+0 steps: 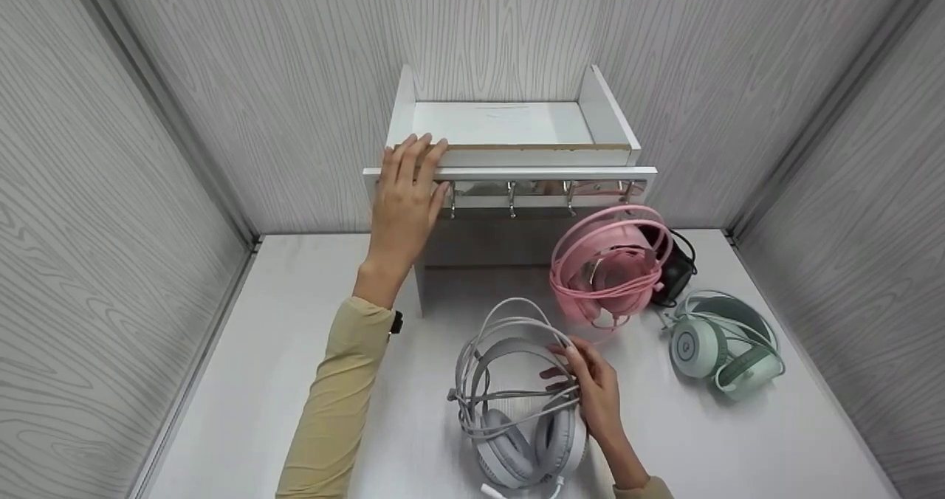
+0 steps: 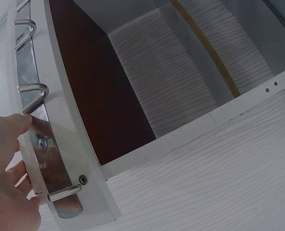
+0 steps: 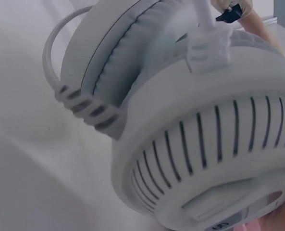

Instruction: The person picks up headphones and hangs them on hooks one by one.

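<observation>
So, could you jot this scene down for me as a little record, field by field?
Surface: white table
Furniture: white rack with metal hooks along its front
Left hand's grip: on the rack's front, near its left end
Right hand's grip: on the side of a gray headset
Pink headset: by the rack's right end; unclear whether it hangs
Black item: partly hidden behind the pink headset
Green headset: on the table, right side

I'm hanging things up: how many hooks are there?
5: the leftmost hook, hidden by the left hand in the head view; then, rightward, a second, third, fourth and fifth, the last nearest the pink headphones.
</observation>
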`<state>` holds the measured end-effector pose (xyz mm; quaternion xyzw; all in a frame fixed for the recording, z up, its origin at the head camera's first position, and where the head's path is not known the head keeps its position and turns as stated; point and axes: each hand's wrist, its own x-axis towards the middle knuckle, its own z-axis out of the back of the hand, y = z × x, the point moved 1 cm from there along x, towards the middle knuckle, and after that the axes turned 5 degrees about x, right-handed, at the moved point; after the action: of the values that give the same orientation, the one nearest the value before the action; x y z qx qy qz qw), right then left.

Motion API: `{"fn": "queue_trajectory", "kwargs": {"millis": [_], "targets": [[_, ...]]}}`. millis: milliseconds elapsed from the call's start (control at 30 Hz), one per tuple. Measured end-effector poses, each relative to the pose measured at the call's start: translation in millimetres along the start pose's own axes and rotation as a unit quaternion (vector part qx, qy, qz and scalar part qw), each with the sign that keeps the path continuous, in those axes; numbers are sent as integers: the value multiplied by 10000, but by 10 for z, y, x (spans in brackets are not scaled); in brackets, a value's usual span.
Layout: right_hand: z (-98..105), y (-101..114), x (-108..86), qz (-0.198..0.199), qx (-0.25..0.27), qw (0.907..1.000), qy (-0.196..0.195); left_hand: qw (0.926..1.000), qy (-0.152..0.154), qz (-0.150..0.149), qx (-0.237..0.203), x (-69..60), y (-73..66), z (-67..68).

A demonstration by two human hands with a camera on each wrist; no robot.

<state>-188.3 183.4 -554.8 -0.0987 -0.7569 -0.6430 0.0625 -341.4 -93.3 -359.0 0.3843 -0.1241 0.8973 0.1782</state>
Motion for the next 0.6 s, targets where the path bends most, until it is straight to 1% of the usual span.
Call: {"fn": "queue_trajectory", "kwargs": {"millis": [133, 367, 600], "targets": [[7, 61, 14, 411, -206, 9989, -42, 10000, -6, 2, -35, -5, 0, -2], [25, 139, 58, 808, -378, 9957, -233, 10000, -7, -23, -60, -6, -6, -7], [39, 274, 169, 1314, -598, 9884, -481, 10000, -23, -15, -27, -1, -8, -3]]}}
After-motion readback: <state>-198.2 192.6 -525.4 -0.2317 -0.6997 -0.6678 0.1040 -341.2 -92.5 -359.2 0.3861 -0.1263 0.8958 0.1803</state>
